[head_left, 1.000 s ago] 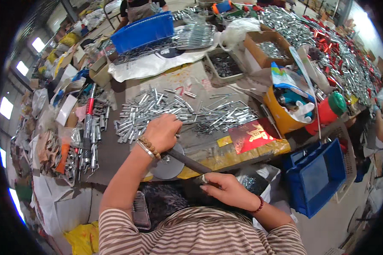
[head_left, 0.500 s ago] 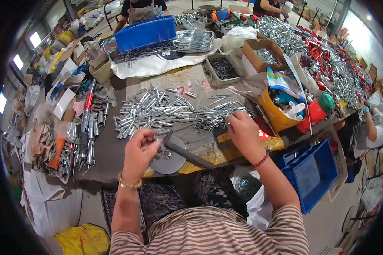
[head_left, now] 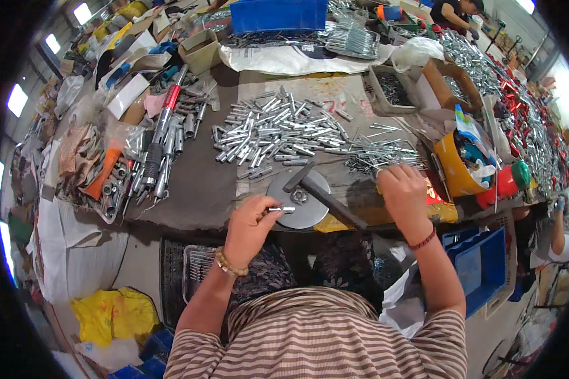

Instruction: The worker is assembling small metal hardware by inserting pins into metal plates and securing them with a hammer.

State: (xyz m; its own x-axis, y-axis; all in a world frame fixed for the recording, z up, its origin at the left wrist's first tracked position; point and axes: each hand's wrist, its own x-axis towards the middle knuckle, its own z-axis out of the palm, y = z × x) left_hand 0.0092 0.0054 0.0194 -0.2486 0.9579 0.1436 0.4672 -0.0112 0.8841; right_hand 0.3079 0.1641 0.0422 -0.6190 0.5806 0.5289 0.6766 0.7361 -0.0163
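In my left hand [head_left: 251, 226] a short shiny metal sleeve [head_left: 283, 210] is pinched between thumb and fingers, its end over the left part of a round grey metal plate [head_left: 310, 216]. A hammer [head_left: 335, 203] lies across the plate, its head by a small metal fixture [head_left: 299, 196] at the plate's middle. My right hand [head_left: 406, 199] is closed at the near edge of a pile of thin metal rods [head_left: 382, 153]; whatever its fingertips hold is hidden. Left of the rods spreads a heap of similar metal sleeves [head_left: 278, 129].
Tools and sockets [head_left: 164, 136] crowd the bench's left. On the right stand a yellow container [head_left: 455, 167], a red bottle with a green cap [head_left: 509, 180] and a cardboard box [head_left: 446, 85]. A blue bin [head_left: 278, 16] sits at the back. Blue crates [head_left: 480, 271] stand below right.
The view has shifted, so the bench appears farther right and higher. My left hand has drawn back to the plate's left edge, and the sleeve in it now shows. My right hand stays by the rods.
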